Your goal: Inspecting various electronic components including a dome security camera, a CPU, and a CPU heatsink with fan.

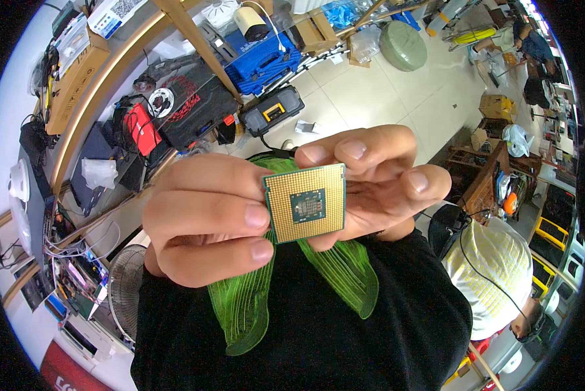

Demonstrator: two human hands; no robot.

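1. Head view: I see the processor chip (305,202) held up close to the camera, in the middle of the picture, well above the tiled floor (370,98).
2. My left hand (204,218) pinches the chip's left edge, thumb and fingers closed on it.
3. My right hand (377,179) closes on its right and top edges, fingertips curled over the rim.
4. I judge the edge-only hold keeps fingers off the contact face, and the raised, face-on pose suits a close look.
5. The chip is a square green board, its facing side covered with a fine gold grid of contacts, with a darker square patch of tiny parts at the centre.
6. Far left, a blue case (266,58) lies on the floor.
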